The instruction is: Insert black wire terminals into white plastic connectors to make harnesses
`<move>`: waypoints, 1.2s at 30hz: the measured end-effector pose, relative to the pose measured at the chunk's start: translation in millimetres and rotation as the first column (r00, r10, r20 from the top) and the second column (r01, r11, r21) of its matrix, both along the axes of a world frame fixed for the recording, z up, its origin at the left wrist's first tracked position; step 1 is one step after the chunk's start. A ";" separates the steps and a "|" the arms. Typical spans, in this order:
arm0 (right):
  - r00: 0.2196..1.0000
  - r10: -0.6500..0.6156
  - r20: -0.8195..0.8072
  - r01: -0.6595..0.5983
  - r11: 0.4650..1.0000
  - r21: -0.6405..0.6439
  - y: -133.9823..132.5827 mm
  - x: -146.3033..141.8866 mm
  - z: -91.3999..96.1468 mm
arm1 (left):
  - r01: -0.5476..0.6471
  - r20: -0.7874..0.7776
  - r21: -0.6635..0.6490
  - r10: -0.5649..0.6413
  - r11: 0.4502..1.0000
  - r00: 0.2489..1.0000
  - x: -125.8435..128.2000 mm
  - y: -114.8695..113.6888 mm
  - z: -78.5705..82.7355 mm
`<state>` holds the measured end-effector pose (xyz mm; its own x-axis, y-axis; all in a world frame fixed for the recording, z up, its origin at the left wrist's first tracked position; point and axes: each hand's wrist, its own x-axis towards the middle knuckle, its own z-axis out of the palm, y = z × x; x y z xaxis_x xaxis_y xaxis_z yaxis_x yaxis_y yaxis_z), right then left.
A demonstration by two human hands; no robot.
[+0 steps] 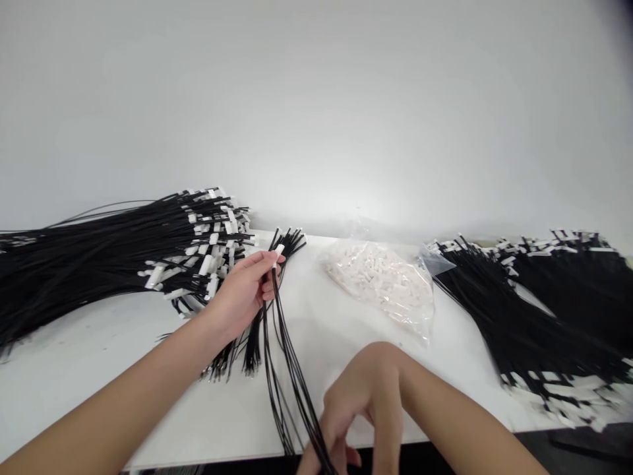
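Pose | left hand [253,277] forward, pinching black cables [298,373] | right hand [361,399] wrist-bent downward at cables, grip unclear

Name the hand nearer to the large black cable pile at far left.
Left. The left hand is just right of the cable pile's white-tipped ends; the right hand is farther off, low by the table's near edge.
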<state>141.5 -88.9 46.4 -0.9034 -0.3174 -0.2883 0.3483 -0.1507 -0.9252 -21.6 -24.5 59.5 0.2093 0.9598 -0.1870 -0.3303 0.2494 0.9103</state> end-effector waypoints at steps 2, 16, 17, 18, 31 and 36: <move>0.990 0.132 0.053 -0.131 0.991 -0.034 -2.2 -4.9 -14.4 | -0.045 -0.020 0.014 0.046 0.999 0.999 -1.1 0.7 3.3; 0.345 -0.917 -0.201 0.897 0.259 0.359 7.3 19.9 -0.9 | 0.163 -0.092 -0.023 -0.165 0.986 0.982 4.7 -14.4 1.7; 0.260 -0.938 -0.228 0.933 0.182 0.312 8.2 16.6 -4.8 | 0.187 -0.112 -0.021 -0.189 0.982 0.976 5.6 -16.7 1.4; 0.203 -0.949 -0.242 0.953 0.135 0.269 8.7 13.8 -7.8 | 0.211 -0.132 -0.017 -0.211 0.977 0.969 6.1 -18.7 0.7; 0.040 -0.961 -0.275 0.973 -0.025 0.230 7.3 2.1 -17.1 | 0.329 -0.264 0.060 -0.302 0.943 0.916 11.5 -25.4 -6.9; 0.018 -0.944 -0.329 0.947 -0.089 0.308 5.9 2.1 -16.3 | 0.329 -0.285 0.107 -0.289 0.938 0.914 12.3 -23.7 -12.7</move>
<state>143.6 -83.0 30.2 -0.2244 0.9728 -0.0582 0.1599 -0.0221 -0.9869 -9.4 -48.3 46.8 0.4633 0.8758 -0.1355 -0.0044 0.1552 0.9879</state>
